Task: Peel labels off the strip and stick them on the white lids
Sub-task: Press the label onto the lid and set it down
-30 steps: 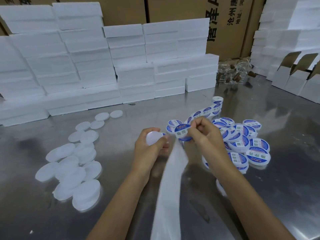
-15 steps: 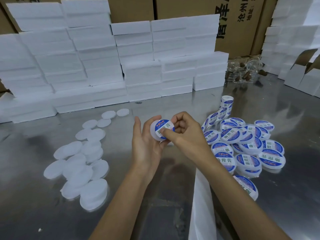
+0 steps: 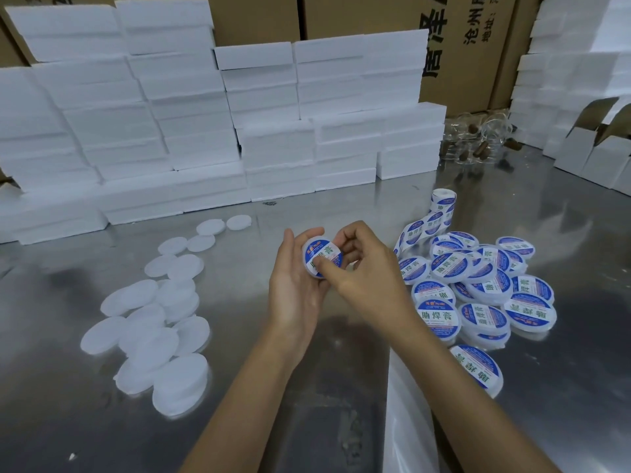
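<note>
The left hand (image 3: 296, 285) cups a white lid (image 3: 321, 257) in curled fingers while the right hand's (image 3: 367, 278) thumb presses the blue label (image 3: 326, 254) onto it, its other fingers curled behind.

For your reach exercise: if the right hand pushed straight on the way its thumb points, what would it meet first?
The label on the lid held by the left hand; the right hand thumb appears already to press it.

White plain lids (image 3: 150, 322), unprinted, left of held lid (image 3: 322, 257). Held lid: white rim, blue-bordered label, white centre band, green characters, red mark at top. Same blue, white and green pattern on labelled lids (image 3: 478, 288) at right. Grey reflective desk (image 3: 239, 387). White foam blocks (image 3: 205, 114) behind; brown cartons (image 3: 341, 15), black print.
</note>
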Available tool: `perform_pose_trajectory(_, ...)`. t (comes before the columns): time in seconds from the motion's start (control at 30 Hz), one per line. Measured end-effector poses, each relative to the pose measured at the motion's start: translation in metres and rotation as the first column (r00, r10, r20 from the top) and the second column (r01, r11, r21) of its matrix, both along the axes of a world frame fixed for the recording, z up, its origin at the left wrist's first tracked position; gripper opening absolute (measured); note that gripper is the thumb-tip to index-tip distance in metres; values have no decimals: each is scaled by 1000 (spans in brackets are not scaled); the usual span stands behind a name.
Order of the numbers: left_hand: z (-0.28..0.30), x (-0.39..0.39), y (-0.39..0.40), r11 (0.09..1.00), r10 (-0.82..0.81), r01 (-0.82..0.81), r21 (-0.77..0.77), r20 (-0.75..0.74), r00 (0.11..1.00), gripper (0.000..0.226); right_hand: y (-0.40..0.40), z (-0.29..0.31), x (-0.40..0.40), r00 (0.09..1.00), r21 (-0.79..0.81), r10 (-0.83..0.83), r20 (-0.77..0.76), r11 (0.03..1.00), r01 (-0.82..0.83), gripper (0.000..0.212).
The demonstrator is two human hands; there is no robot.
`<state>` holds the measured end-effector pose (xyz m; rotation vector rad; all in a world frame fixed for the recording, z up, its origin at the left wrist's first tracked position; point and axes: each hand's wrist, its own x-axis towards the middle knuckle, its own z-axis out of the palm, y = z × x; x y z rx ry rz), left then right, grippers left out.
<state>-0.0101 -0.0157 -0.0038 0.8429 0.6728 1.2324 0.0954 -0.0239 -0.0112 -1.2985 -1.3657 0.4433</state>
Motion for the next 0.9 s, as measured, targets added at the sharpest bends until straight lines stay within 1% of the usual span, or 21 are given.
perform_pose_trajectory(0.07,0,-1,0,1000,7,-7,-12,23,1000,47,0,-1,2,996,22,-41,83,999,39,36)
perform_pose_trajectory(0.13,0,-3,1,1000,13,-12,-28,61,998,47,-1,-1,6,990,-1,-71,119,997,72,58)
perform_pose_trajectory(0.17,0,-4,1,999,9,-6,-36,80,997,47,-2,0,9,980,-8,-101,170,995,104,65)
perform_pose_trajectory(0.2,0,-4,1,999,-1,5,-43,100,995,48,-3,0,12,956,18,-142,257,990,142,63)
perform_pose_trajectory(0.27,0,-4,0,998,-23,30,-52,131,991,51,-7,0,13,873,110,-210,440,977,180,52)
perform_pose_trajectory(0.33,1,-4,0,997,-46,56,-58,158,986,53,-10,1,11,810,146,-243,534,970,195,52)
perform_pose_trajectory(0.4,1,-6,0,994,-80,93,-63,184,980,55,-10,1,10,792,138,-242,560,970,199,54)
perform_pose_trajectory(0.5,3,-8,0,988,-128,143,-58,211,969,53,-6,-1,10,828,87,-209,520,978,191,46)
perform_pose_trajectory(0.57,3,-7,-1,987,-133,150,-59,224,965,52,-3,-4,10,847,90,-203,492,979,182,41)
perform_pose_trajectory(0.63,3,-5,-2,987,-137,151,-49,210,968,51,-4,-4,11,856,107,-204,475,979,175,33)
perform_pose_trajectory(0.7,3,-2,-3,988,-141,149,-31,185,973,52,-5,-4,13,842,97,-219,493,976,197,30)
perform_pose_trajectory(0.8,2,0,-5,988,-152,154,-1,132,980,57,-9,-2,9,762,118,-306,570,949,293,44)
perform_pose_trajectory(0.83,2,1,-7,987,-162,162,10,115,980,59,-11,-1,7,739,133,-346,579,933,333,51)
perform_pose_trajectory(0.9,3,3,-9,983,-183,181,24,112,977,60,-13,0,3,709,108,-390,587,906,408,67)
